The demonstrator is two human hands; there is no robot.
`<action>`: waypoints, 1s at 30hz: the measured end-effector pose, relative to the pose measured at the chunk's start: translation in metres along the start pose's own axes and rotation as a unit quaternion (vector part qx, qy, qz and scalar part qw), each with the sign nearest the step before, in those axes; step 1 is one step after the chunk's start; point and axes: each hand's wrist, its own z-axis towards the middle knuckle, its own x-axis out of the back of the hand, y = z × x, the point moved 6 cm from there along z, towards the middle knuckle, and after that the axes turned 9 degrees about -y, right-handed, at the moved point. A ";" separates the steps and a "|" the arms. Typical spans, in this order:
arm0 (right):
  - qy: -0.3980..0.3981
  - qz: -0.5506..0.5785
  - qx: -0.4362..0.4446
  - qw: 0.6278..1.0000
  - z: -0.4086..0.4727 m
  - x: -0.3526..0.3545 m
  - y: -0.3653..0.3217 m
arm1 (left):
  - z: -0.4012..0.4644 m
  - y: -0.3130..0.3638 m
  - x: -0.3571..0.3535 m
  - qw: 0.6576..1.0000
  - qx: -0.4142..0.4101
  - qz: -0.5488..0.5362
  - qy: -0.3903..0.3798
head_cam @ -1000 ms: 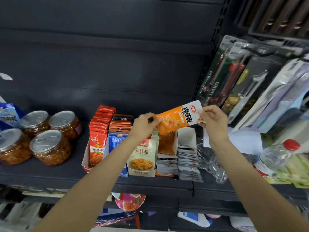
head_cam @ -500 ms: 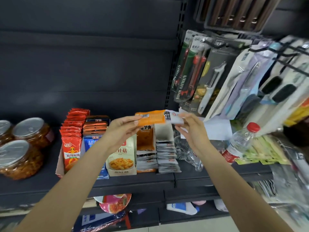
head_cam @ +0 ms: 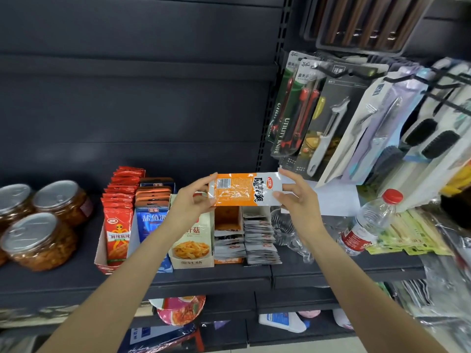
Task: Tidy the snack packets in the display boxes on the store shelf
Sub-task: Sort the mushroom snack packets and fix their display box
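Orange snack pkt is held level just above the orange display box, back side up. Its left end is pinched by left hand, its right end by right hand; both forearms are raised.

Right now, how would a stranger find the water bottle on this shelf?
Look along the dark shelf to its right part, below the hanging knives. The water bottle stands there, clear plastic with a red cap, unlike the flat packets beside it.
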 end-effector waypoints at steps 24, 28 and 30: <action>-0.032 -0.409 0.245 0.879 0.019 -0.030 -0.035 | 0.021 -0.034 0.020 0.889 0.017 0.453 -0.070; -0.095 -0.441 0.293 0.843 0.015 -0.062 -0.032 | 0.023 -0.035 0.020 0.898 0.017 0.435 -0.063; -0.137 -0.470 0.282 0.825 0.016 -0.076 -0.023 | 0.023 -0.036 0.020 0.902 0.018 0.426 -0.064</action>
